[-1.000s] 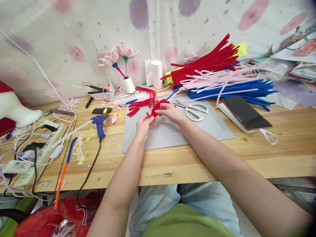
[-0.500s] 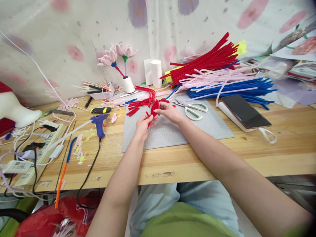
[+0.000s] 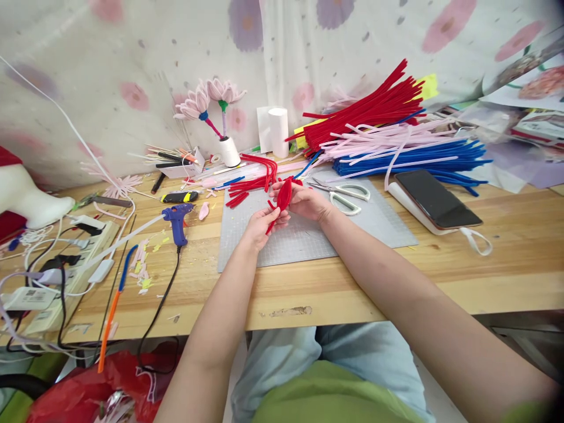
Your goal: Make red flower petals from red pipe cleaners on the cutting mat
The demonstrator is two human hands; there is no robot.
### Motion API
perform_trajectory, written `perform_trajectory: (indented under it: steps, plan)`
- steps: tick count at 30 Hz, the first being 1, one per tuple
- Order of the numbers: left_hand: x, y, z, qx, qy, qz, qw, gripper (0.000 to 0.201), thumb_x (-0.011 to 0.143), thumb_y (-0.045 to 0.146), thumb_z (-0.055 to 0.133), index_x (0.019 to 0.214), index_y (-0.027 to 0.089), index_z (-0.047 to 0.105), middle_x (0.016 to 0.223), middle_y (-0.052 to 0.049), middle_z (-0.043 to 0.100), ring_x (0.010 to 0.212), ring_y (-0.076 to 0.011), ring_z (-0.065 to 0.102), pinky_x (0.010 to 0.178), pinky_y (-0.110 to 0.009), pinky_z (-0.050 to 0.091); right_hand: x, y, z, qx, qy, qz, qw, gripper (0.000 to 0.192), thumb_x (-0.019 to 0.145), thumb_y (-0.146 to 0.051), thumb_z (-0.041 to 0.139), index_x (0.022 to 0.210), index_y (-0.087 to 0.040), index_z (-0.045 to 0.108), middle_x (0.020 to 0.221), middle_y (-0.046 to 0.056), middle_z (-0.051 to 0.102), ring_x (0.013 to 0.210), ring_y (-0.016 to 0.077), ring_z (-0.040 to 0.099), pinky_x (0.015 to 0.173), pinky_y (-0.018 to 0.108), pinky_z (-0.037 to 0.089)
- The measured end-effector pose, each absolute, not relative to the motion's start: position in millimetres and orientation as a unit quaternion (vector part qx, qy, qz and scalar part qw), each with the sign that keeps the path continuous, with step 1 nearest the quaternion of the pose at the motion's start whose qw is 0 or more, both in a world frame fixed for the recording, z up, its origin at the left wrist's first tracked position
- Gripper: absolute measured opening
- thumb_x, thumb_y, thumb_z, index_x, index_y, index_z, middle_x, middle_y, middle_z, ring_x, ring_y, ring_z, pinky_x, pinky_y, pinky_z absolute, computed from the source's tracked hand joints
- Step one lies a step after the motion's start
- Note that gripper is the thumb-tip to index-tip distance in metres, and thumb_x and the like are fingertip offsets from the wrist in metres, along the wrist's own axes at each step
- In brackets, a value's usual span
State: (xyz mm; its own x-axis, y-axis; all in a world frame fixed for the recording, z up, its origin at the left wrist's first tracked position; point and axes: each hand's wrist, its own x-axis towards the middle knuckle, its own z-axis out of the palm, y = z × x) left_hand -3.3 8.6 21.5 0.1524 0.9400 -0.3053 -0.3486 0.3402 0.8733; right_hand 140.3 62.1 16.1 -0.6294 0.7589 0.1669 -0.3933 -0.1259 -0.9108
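Observation:
A red pipe-cleaner petal (image 3: 284, 195), pointed at its tip with thin tails at the bottom, stands upright between my hands over the grey cutting mat (image 3: 299, 247). My left hand (image 3: 264, 226) pinches its lower end between thumb and fingers. Behind the upper part, the fingers of my right hand (image 3: 308, 201) curve around the petal; its thumb is hard to make out. More red pieces lie partly hidden behind my right hand. Cut red pipe cleaners (image 3: 262, 170) rest at the mat's back edge, and scissors (image 3: 346, 197) with pale handles lie right of my hand.
Red (image 3: 365, 108), pink (image 3: 379, 138) and blue pipe-cleaner bundles (image 3: 414, 157) fill the back right, near a phone (image 3: 438, 198). A glue gun (image 3: 177, 220), its cord and a cutter (image 3: 179, 197) lie left. Pink flowers (image 3: 211, 97) stand in a white holder. A power strip (image 3: 81, 264) sits far left.
The petal has moved slightly right and now shows its broad side. My right hand's pinch on it has loosened, with its fingers now behind the petal. My left hand keeps hold of the lower end.

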Motion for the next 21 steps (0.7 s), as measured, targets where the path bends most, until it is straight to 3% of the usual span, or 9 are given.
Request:
perform_trajectory:
  steps: [7,14,21]
  plan:
    - [-1,7,22,0.300,0.411,0.489,0.709,0.008,0.080,0.013,0.050,0.075,0.011,0.056,0.063,-0.002,0.063,0.056,-0.0072,0.060,0.068,-0.023,0.050,131,70,5,-0.260,-0.636,0.621,0.377,0.025,0.064,-0.021,0.059,0.088,-0.014,0.063,0.084,0.003,0.064,0.080,0.0137,0.056,0.076,0.029,0.042]
    - [-1,12,22,0.262,0.423,0.579,0.646,0.020,0.078,0.011,0.051,0.098,0.014,0.052,0.059,0.003,0.063,0.054,-0.0065,0.060,0.072,-0.024,0.049,132,74,6,-0.324,-0.755,0.436,0.369,0.019,0.070,-0.028,0.053,0.078,-0.012,0.059,0.076,0.002,0.061,0.071,0.0125,0.052,0.069,0.027,0.041]
    - [-9,17,14,0.340,0.460,0.581,0.579,0.019,0.071,0.016,0.060,0.089,0.010,0.061,0.059,-0.001,0.064,0.059,-0.0099,0.062,0.078,-0.029,0.048,126,68,15,-0.380,-0.779,0.370,0.336,0.022,0.071,-0.033,0.050,0.074,-0.011,0.056,0.072,0.003,0.057,0.066,0.0117,0.050,0.063,0.025,0.039]
